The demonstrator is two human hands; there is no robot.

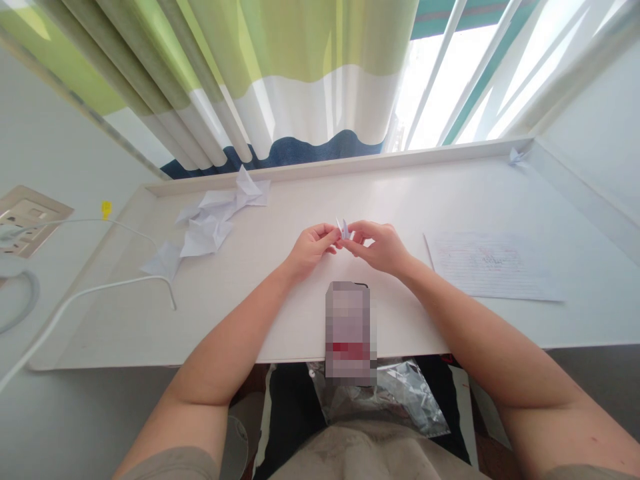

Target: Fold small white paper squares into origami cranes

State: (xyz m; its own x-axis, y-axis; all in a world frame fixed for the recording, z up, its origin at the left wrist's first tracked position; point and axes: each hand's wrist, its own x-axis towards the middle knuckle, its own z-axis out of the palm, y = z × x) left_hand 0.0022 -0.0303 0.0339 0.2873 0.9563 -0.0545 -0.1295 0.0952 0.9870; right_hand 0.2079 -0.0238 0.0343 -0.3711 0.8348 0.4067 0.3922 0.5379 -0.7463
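A small folded piece of white paper [345,230] stands between my two hands, above the middle of the white desk [280,313]. My left hand [315,250] pinches its left side with thumb and fingers. From the right, my right hand [376,247] grips the other side, the thumb below and the index finger above. Two thin pointed flaps of the paper stick up between the fingertips. Its lower part is hidden by my fingers. Just below my hands, a phone [349,327] with a blurred-out screen lies at the desk's front edge.
Several crumpled, folded white papers [207,233] lie at the back left. Lined sheets [493,267] lie at the right, and a small folded paper [517,157] sits in the far right corner. A white cable [115,287] crosses the left side. Clear plastic wrapping [405,397] rests on my lap.
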